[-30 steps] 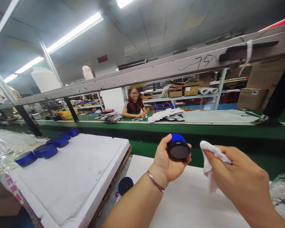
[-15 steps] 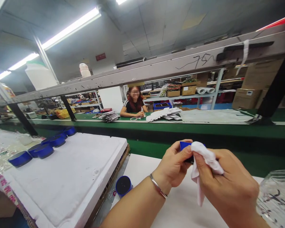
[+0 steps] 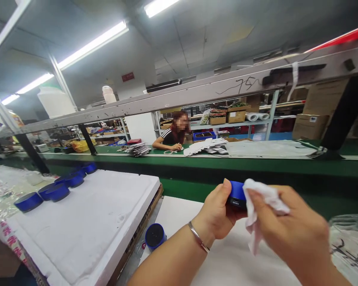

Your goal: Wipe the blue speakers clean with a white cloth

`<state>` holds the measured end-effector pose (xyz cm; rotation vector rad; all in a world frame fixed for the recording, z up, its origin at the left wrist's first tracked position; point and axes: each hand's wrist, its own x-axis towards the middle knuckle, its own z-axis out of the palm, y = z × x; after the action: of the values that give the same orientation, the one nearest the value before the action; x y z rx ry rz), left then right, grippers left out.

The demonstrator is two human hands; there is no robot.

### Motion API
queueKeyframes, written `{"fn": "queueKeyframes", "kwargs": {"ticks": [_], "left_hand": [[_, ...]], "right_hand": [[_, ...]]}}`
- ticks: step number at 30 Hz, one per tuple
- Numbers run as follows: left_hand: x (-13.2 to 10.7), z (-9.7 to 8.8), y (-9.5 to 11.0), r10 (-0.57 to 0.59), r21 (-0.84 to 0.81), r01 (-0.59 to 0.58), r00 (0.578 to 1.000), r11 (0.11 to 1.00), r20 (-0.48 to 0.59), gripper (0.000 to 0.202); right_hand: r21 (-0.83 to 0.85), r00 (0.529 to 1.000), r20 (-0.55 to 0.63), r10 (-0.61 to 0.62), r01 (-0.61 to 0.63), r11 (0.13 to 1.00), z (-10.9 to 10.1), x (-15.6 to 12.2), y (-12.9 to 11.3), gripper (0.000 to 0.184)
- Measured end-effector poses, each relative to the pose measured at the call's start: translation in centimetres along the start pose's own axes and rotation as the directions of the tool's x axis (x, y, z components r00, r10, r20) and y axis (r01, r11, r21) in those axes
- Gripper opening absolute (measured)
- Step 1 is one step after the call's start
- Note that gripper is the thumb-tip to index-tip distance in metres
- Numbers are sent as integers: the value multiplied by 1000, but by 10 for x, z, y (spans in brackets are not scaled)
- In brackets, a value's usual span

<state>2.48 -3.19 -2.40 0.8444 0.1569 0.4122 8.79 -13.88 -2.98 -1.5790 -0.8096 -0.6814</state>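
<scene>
My left hand (image 3: 216, 212) is closed around a small blue speaker (image 3: 237, 190), whose black lower band shows "DC5V" in white print. Bunched in the fingers of my right hand (image 3: 289, 226) is a white cloth (image 3: 264, 192), its edge touching the speaker's right side and a loose end hanging down. The cloth hides that side of the speaker. Another blue speaker (image 3: 155, 236) with a black top stands beside my left forearm, on the edge of the white sheet (image 3: 179, 206) below my hands.
A white foam board (image 3: 107, 210) lies at left, with several blue speakers (image 3: 57, 192) along its far left edge. Clear plastic bags (image 3: 350, 234) lie at right. Across the green bench (image 3: 122, 162) sits a co-worker (image 3: 174, 135) near white card stacks (image 3: 207, 147). A shelf beam (image 3: 179, 97) crosses ahead.
The speaker has turned in my left hand, so its blue side and printed band now show. My right hand and the cloth have shifted slightly right. The co-worker's head has turned right.
</scene>
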Motion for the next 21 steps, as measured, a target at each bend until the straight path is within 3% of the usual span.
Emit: {"fn": "queueKeyframes", "kwargs": {"ticks": [2,4,6,10,15,19,21], "left_hand": [[0,1,-2,43,34,-41,998,999,-46,86],[-1,2,-5,98,90,-91,992,992,-77,86],[-2,4,-8,140,130,-128,987,983,-85,87],[-3,6,-12,117,160,-100,988,982,-98,90],[2,3,-10,148,151,-121,972,981,-182,89],[2,2,-8,99,167,-71,981,983,-167,90],[2,2,-5,86,185,-56,984,981,-156,89]], "right_hand": [[-22,952,-2,-305,305,952,9,-7,-2,26],[-93,913,-43,-405,400,912,15,-11,-2,24],[-172,926,-76,-370,353,919,17,-11,0,23],[-182,992,-20,-124,118,976,12,-7,9,33],[-85,985,57,-160,164,983,17,-7,13,38],[-136,994,32,-108,112,984,18,-8,13,34],[-153,988,42,-148,152,976,14,-11,14,35]]}}
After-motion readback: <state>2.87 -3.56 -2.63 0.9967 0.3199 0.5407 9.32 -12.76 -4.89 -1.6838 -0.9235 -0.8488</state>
